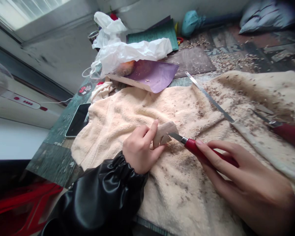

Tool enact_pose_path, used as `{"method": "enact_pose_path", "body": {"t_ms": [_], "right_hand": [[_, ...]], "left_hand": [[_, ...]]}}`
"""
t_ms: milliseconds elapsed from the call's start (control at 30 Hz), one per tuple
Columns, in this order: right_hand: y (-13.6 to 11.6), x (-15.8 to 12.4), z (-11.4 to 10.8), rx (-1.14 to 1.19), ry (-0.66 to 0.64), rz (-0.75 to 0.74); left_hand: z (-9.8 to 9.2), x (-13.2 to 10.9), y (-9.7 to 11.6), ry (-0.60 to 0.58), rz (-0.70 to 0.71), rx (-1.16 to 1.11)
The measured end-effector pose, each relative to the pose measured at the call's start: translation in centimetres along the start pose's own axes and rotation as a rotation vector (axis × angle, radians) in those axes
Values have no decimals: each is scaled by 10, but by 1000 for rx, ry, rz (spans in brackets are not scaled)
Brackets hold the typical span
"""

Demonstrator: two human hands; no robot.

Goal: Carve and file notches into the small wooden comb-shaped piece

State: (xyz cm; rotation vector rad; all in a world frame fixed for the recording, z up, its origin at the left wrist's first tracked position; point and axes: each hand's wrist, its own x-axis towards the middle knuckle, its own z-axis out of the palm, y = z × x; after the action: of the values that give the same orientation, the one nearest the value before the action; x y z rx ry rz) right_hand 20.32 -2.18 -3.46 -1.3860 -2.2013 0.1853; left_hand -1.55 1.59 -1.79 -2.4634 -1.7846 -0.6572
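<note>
In the head view, the person's left hand (142,149) is curled around a small, pale, notched wooden block (165,129), thumb below and forefinger along the near edge, probably to steady it while leaving its notched end exposed. The right hand (248,180) is closed around a slim knife with a glossy red handle and short steel blade (196,149), forefinger stretched along the handle, likely for finer control. The blade's tip meets the block beside its notches. Both sit above a rumpled cream terry towel (123,111), which seems spread to cushion the work and gather shavings (plenty speckle it). A long, flat, silvery metal strip (210,98) and a second red-handled tool (288,132) lie to the right, presumably within easy reach.
</note>
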Motion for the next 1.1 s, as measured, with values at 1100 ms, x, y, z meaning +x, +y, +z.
{"method": "enact_pose_path", "body": {"t_ms": [1100], "right_hand": [[-6,6,-13,203,82,-3]], "left_hand": [[-14,1,12,-96,-59,-570]]}}
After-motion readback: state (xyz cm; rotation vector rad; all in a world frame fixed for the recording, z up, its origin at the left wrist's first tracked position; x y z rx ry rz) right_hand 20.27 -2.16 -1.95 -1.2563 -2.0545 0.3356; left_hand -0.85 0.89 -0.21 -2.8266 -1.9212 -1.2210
